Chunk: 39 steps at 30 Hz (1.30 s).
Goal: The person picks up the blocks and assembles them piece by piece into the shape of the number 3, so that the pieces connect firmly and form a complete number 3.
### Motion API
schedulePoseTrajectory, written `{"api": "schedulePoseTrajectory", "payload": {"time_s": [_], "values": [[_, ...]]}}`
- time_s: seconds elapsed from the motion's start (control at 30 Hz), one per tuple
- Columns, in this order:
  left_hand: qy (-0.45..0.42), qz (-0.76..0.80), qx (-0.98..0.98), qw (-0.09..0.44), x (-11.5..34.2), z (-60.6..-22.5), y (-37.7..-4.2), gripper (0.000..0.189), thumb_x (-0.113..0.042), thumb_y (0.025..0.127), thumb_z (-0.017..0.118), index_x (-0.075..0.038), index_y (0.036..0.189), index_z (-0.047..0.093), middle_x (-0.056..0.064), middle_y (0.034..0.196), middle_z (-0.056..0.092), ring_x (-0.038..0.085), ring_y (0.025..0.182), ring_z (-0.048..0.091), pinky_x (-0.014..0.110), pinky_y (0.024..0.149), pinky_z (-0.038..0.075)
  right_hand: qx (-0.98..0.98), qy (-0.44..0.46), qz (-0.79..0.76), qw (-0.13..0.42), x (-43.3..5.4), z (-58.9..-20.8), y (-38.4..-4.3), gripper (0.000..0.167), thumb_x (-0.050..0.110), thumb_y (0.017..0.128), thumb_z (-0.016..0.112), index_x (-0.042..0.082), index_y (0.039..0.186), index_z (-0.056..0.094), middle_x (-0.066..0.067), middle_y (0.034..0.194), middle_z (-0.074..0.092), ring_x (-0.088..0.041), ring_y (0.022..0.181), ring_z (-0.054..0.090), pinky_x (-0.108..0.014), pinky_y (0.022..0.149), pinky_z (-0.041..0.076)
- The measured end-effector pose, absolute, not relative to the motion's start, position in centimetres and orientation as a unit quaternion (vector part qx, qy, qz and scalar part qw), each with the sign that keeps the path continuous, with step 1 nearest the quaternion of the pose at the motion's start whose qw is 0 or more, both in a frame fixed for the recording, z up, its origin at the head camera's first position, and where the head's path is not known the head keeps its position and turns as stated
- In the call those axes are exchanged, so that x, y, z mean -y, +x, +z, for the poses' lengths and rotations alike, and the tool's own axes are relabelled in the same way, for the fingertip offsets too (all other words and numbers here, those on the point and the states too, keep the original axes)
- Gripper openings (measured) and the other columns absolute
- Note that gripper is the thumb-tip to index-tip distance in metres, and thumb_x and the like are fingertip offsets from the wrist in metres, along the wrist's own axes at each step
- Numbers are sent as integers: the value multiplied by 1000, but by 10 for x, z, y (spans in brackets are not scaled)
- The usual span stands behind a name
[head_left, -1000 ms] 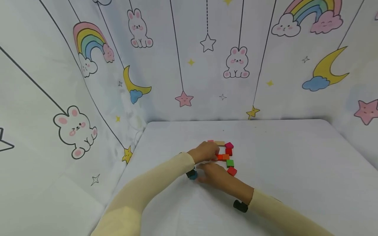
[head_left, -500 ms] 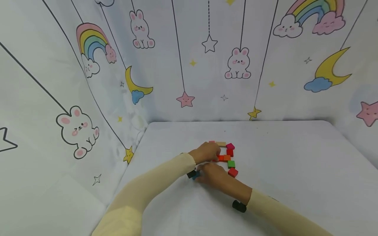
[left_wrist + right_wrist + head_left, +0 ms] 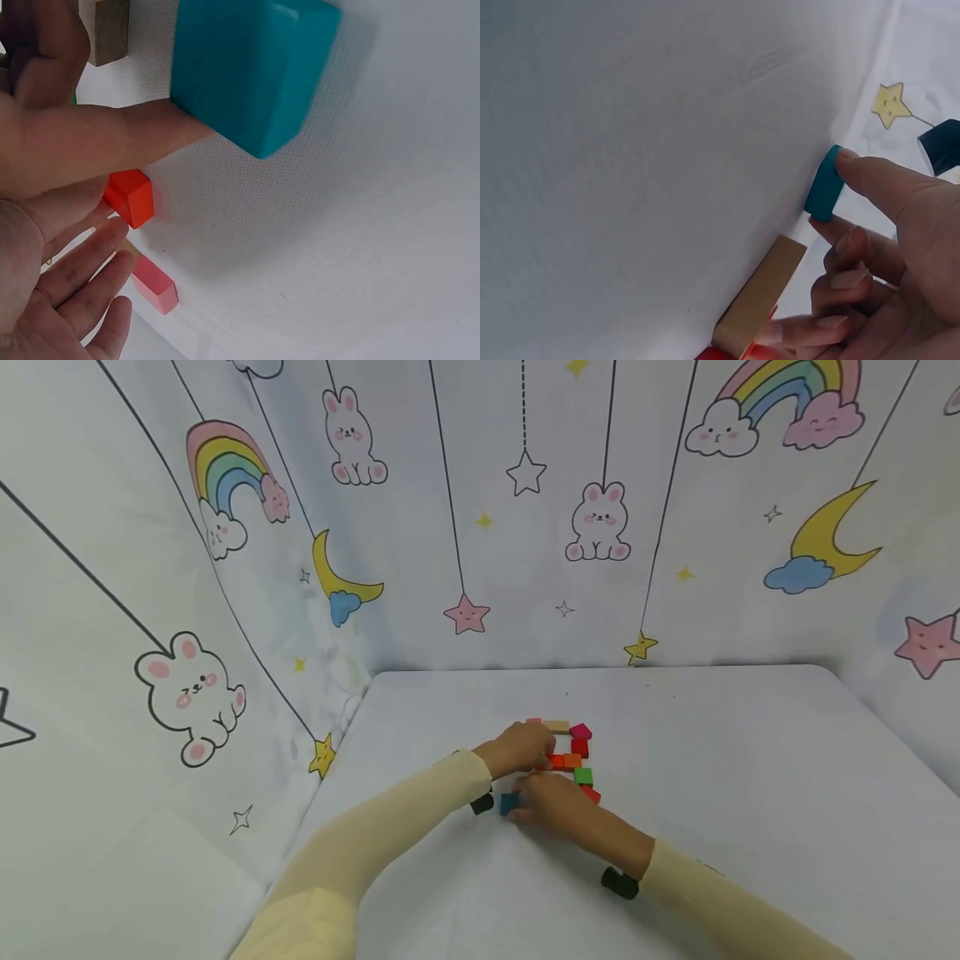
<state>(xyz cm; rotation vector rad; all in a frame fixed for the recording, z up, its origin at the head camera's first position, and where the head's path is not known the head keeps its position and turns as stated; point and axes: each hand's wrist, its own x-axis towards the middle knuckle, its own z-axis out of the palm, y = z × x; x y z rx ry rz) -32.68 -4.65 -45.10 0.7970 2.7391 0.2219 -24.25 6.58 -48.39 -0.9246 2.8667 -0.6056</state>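
My right hand [image 3: 555, 802] pinches a teal block [image 3: 826, 186] between thumb and index finger, its other fingers curled. In the left wrist view the teal block [image 3: 247, 67] looms large at the top, a fingertip of the right hand against its lower edge. My left hand [image 3: 525, 746] is just behind, at the left end of a short row of orange-red blocks. Seen from the left wrist, its thumb and index finger are right at a red-orange block [image 3: 135, 196], while the other fingers stretch out loosely. The left hand hides part of the row.
Several blocks form a figure: a plain wooden block [image 3: 557, 727], magenta pentagon [image 3: 581, 732], red block [image 3: 580, 747], orange block [image 3: 572, 762], green block [image 3: 583, 776] and a half-covered red block [image 3: 592, 794]. A pink block [image 3: 155, 285] lies at its far left. Patterned cloth [image 3: 420, 510] hangs behind the table.
The right hand has shifted slightly right with the teal block, which shows more clearly left of the fingers. The front red block is now partly covered. The left hand stays nearly still.
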Motion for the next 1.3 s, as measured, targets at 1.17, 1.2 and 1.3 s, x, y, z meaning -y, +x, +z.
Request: {"api": "schedulePoseTrajectory", "payload": {"time_s": [1.17,1.2,1.3], "values": [[261,82,-951,140,47,-451,-325,21,-24,98,77,-13,116,79,0,107,76,13,86,61,20,69,53,-946,-253,-198,33,-93,-485,-243,35,28,80,94,15,107,76,8,92,73,-10,87,66,-34,81,61],[263,80,-951,140,47,-450,-325,21,-24,98,77,-13,116,79,0,107,75,13,86,62,21,70,53,-946,-253,-199,32,-93,-486,-243,36,28,79,95,15,107,76,8,92,73,-10,87,66,-34,80,61],[263,75,-951,140,47,-449,-325,22,-25,99,77,-13,117,79,0,107,75,13,87,62,21,71,54,-946,-256,-195,31,-94,-488,-245,36,29,79,95,15,107,76,8,91,72,-10,86,65,-32,79,61]]}}
